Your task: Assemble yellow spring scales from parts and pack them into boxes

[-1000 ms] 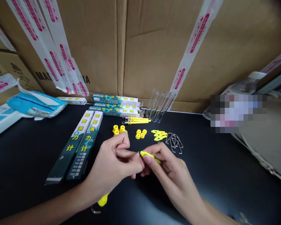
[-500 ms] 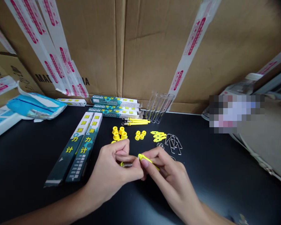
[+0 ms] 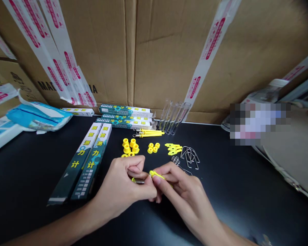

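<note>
My left hand (image 3: 132, 181) is closed around a small metal coil spring (image 3: 139, 181) with a yellow end piece. My right hand (image 3: 182, 189) pinches a small yellow plastic piece (image 3: 156, 175) with an eyelet-like end. Its tip meets the left fingertips, which hide the join between the spring and the yellow piece. Just beyond the hands lie yellow flanged caps (image 3: 127, 148), small yellow rings (image 3: 153, 147), flat yellow tabs (image 3: 173, 149), bent metal wire hooks (image 3: 190, 157) and several small metal coils (image 3: 175, 160).
Two long printed boxes (image 3: 88, 164) lie at the left, with more stacked boxes (image 3: 125, 116) behind. Yellow rods (image 3: 150, 133) and clear tubes (image 3: 174, 118) stand near the cardboard wall (image 3: 164, 51). A bottle (image 3: 269, 90) and a beige bag (image 3: 292, 150) are at the right.
Both hands stay together; the yellow piece in my right hand has shifted slightly left and down, its tip still at the left fingertips. The loose parts lie as before.
</note>
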